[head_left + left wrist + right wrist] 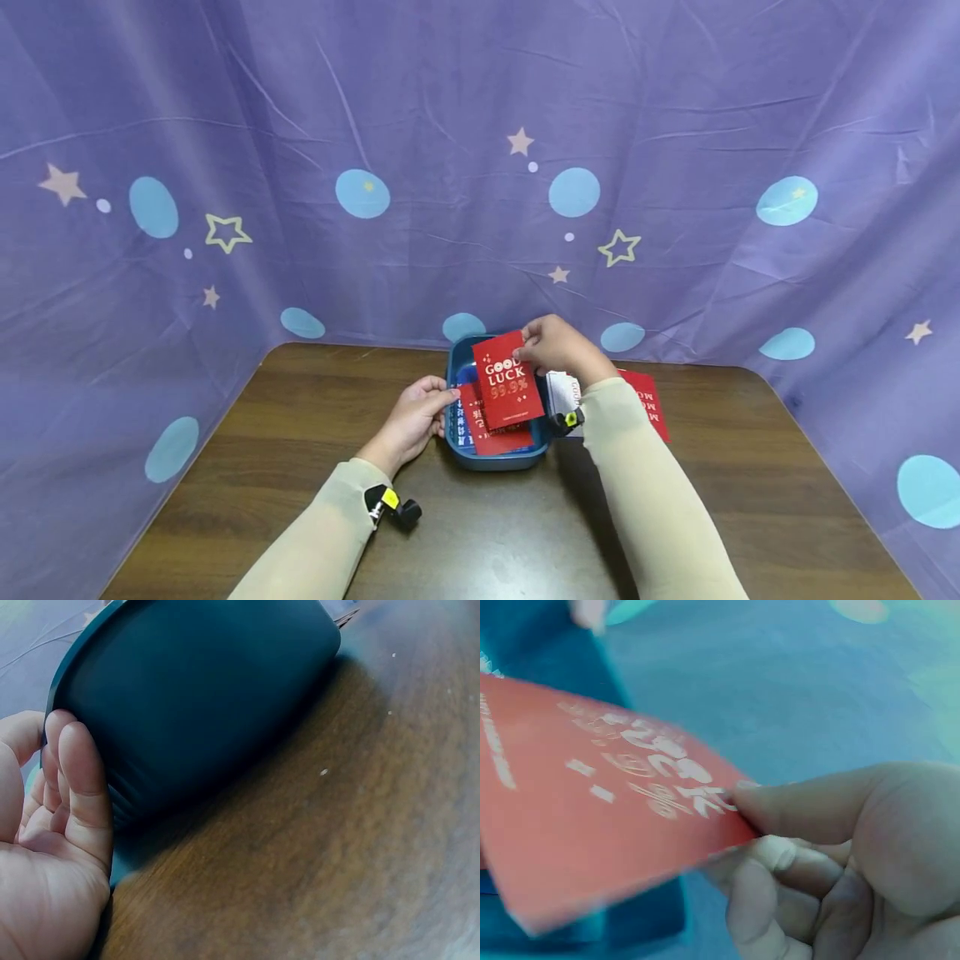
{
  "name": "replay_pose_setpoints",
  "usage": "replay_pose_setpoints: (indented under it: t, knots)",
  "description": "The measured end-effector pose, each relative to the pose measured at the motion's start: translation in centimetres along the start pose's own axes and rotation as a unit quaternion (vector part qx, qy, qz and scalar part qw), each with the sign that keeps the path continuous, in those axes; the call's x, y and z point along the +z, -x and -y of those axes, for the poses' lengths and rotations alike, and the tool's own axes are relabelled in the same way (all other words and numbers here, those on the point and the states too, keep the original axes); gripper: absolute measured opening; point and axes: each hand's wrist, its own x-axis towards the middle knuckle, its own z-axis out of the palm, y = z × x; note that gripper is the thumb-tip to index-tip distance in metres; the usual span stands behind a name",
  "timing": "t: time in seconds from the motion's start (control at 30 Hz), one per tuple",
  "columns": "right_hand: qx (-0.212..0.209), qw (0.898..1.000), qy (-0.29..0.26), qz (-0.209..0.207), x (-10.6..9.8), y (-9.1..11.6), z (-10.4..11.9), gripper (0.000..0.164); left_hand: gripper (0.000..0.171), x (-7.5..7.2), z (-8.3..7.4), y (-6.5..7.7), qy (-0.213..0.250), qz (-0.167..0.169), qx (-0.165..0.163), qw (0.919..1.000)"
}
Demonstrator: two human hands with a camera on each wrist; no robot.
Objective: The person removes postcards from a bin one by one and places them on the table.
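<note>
Purple fabric (450,108) with pale stars and light-blue ovals is hanging in folds behind and beside the brown wood-grain table (262,467) in the head view. On this table a blue plastic bin (495,463) is standing, and the left hand (411,417) is holding its left rim, thumb above and fingers outside. Over the bin, the right hand (558,343) is pinching the red "GOOD LUCK 99.9%" card (510,402) at its upper right corner; whether it is touching the lower red card (498,442) inside, I cannot tell. Some blue card (462,433) with white lettering is also lying inside. To the right, a white card (561,396) and a further red card (647,404) are lying, partly hidden by the right forearm. From the left wrist, fingertips are pressing the bin's outer wall; a steady hold is helping against sliding. From the right wrist, thumb and fingers are clamping the card's corner; a light pinch is suiting such thin paper, so that it is not creasing. Bluish, blurred fabric is filling the background there.
</note>
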Motion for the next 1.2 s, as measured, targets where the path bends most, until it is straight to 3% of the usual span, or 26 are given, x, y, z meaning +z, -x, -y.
replay_pose_setpoints:
  t: [0.2,0.4,0.73,1.07,1.2]
  knots:
    - [-0.027,0.993,-0.109,-0.033,-2.4,1.7,-1.5,0.020,0.015,0.1,-0.1,-0.1,-0.004,0.003,0.003,1.0000]
    - [-0.028,0.985,-0.146,-0.086,-4.6,3.2,-3.4,0.028,0.016,0.3,0.0,-0.2,-0.007,0.005,0.000,1.0000]
    - [0.006,0.981,-0.116,-0.155,-7.7,4.8,-7.2,0.034,0.015,0.3,0.0,-0.1,-0.002,0.004,0.003,1.0000]
    - [0.028,0.980,-0.117,-0.161,-9.6,6.0,-9.5,0.037,0.015,0.2,0.0,0.0,-0.009,0.000,0.005,0.9999]
    - [0.036,0.983,-0.089,-0.159,-10.7,6.8,-10.8,0.034,0.015,0.1,0.0,0.1,-0.008,-0.004,0.000,1.0000]
